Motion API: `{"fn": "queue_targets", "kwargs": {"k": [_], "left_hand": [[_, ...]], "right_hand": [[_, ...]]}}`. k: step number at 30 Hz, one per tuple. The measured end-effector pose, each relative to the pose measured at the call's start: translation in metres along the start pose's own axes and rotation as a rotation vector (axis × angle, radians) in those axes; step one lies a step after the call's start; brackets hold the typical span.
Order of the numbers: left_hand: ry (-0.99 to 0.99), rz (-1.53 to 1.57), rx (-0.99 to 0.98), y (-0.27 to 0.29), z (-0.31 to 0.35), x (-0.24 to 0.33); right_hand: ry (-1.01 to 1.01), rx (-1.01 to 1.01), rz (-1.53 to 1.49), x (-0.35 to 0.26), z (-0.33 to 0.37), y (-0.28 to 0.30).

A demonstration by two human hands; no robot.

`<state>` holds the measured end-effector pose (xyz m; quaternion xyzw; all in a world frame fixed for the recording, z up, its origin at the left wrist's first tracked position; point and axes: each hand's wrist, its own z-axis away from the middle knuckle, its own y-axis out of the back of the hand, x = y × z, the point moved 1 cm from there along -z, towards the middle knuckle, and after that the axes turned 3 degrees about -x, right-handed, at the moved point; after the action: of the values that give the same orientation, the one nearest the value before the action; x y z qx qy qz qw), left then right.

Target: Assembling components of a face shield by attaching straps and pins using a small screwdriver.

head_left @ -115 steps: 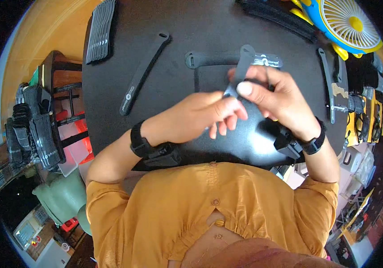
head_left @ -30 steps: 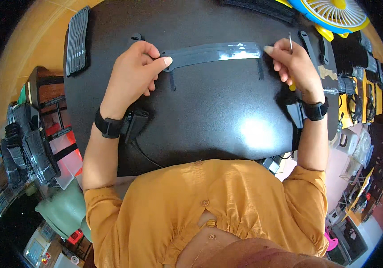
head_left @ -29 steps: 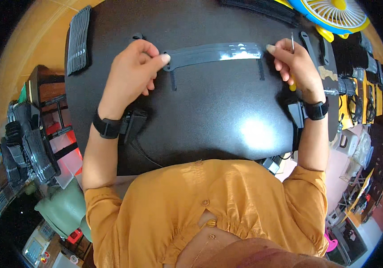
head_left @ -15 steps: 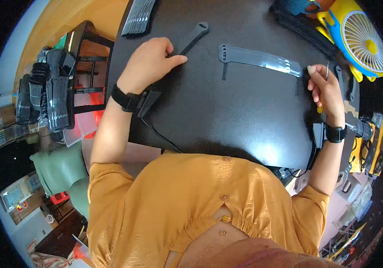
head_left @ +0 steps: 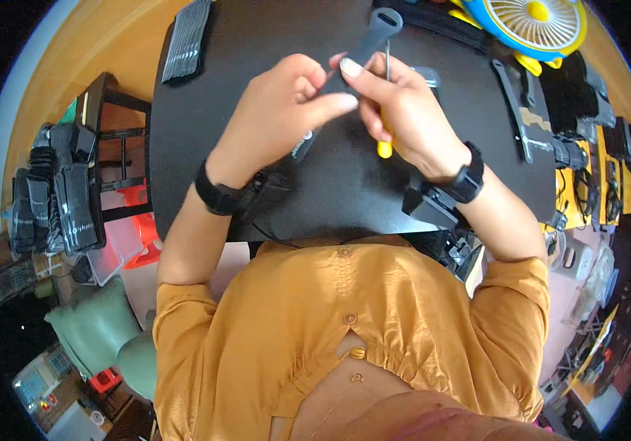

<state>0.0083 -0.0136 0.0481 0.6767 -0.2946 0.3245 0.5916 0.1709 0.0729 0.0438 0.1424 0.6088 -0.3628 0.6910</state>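
Observation:
A dark grey strap [head_left: 372, 40] with a slotted, rounded end is held above the table between my two hands. My left hand [head_left: 275, 110] is closed around its lower part, thumb and fingers bent together, and hides much of it. A printed dark end [head_left: 301, 145] shows below that hand. My right hand [head_left: 411, 110] pinches the strap with its thumb near the slotted end. It also grips a thin metal-shafted tool with a yellow handle [head_left: 384, 149]; its exact kind is not clear. Behind the right hand, a shiny strap end [head_left: 427, 76] shows partly.
A stack of straps [head_left: 187, 40] lies at the table's far left. More straps [head_left: 512, 110] rest at the right, near a yellow and blue fan [head_left: 532, 22]. Bundled straps [head_left: 73, 198] sit left of the table. The dark tabletop [head_left: 205, 103] extends around my hands.
My right hand has come left from the table's right side, bringing the yellow-handled tool. The strap beside my left hand has been lifted and is now between both hands. The view has shifted.

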Motion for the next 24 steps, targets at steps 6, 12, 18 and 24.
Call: {"fn": "queue_targets", "kwargs": {"k": [6,12,18,24], "left_hand": [[0.213,0.814,-0.605,0.013,0.005,-0.022],[0.164,0.995,-0.708,0.001,0.003,-0.031],[0.168,1.326,-0.293,-0.013,-0.006,-0.047],[0.127,1.503,-0.288,-0.024,-0.006,-0.057]], "right_hand": [[0.137,-0.119,-0.263,0.007,-0.02,0.024],[0.094,-0.055,-0.108,0.004,-0.017,0.034],[0.241,-0.029,0.538,0.006,0.002,0.025],[0.478,-0.049,0.774,0.019,0.006,0.006]]}}
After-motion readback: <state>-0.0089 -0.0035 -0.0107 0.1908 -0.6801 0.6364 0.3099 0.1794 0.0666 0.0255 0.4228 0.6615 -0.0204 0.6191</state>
